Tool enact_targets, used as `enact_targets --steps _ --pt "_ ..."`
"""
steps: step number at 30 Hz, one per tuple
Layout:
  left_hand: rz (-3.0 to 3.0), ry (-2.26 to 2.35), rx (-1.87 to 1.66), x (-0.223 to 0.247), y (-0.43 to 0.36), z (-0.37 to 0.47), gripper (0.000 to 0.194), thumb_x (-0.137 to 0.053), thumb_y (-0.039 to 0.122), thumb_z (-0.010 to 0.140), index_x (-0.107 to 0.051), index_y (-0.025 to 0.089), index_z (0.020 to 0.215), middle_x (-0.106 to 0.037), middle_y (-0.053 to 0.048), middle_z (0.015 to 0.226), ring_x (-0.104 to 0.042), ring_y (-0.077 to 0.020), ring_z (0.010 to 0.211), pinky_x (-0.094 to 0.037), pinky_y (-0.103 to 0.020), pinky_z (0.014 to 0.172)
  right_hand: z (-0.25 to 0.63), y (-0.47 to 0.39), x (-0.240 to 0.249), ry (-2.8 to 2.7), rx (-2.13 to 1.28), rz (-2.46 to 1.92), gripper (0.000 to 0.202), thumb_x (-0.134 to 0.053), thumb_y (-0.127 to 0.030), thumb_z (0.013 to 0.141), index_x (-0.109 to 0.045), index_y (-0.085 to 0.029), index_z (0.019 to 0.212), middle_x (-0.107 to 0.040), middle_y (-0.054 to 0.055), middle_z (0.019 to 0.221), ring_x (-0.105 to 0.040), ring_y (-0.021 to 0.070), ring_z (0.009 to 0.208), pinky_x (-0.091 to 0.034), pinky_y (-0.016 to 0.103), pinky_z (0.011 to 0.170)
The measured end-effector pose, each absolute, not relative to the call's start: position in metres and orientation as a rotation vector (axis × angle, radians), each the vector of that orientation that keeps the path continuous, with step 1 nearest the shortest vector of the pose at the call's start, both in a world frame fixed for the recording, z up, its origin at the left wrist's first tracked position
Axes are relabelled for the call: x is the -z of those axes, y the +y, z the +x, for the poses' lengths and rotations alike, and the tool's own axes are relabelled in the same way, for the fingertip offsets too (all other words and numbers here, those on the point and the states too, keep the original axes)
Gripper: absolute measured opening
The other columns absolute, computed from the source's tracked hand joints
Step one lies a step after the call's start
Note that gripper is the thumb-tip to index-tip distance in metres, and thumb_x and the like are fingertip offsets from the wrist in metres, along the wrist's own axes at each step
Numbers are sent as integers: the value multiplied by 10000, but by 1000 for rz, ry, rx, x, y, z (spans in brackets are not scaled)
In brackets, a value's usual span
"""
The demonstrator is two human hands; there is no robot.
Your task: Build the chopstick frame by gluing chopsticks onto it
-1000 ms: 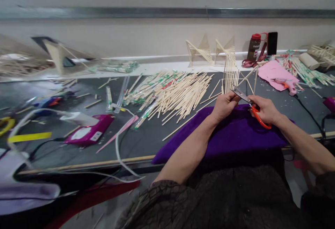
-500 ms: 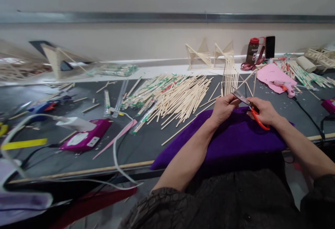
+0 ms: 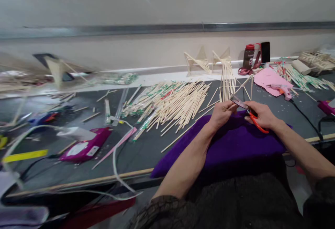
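My right hand [image 3: 260,113] is closed around the orange handles of a pair of scissors [image 3: 258,123]. The blades point left and away, reaching my left hand [image 3: 222,112]. That hand is closed, its fingertips pinched beside the blades; whatever they hold is too small or hidden to name. Both hands are above a purple cloth [image 3: 235,141] at the table's front edge. Just beyond them stands a frame of thin wooden sticks [image 3: 227,84]. A large pile of loose sticks [image 3: 183,106] lies to the left of my left hand.
A pink glue gun [image 3: 284,90] lies on pink paper [image 3: 269,79] at the right. Farther back are a bottle [image 3: 248,57] and a phone [image 3: 265,52]. A magenta device [image 3: 86,147] with white cables lies at the left. Two stick models [image 3: 197,63] stand by the wall.
The camera has tilted up slightly, so the scene sits lower and more shows above the wall. My hands and the scissors keep nearly the same pose.
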State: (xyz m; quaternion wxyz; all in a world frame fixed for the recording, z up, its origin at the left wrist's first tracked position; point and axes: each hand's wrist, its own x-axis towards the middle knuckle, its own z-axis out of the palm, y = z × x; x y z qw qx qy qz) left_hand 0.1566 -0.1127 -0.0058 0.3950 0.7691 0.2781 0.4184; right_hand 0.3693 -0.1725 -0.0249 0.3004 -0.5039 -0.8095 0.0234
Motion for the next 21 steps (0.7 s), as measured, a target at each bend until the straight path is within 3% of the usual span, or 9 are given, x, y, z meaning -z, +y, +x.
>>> enact_targets --steps 12,21 --pt "1879 652 -917 10 -112 158 459 -538 541 877 -580 185 591 -547 12 579 -478 -111 563 -387 -265 608 374 -173 25 -2193 -61 -1292 480 -617 -362 832 -578 -194 1280 -703 112 1129 -692 246 858 -548 370 745" --pt "1741 583 -915 6 -116 161 493 -579 616 843 -575 179 613 -522 22 567 -449 -103 552 -357 -259 581 375 -176 26 -2141 -60 -1293 421 -589 -293 813 -620 -184 1219 -689 45 862 -623 180 660 -512 301 628"
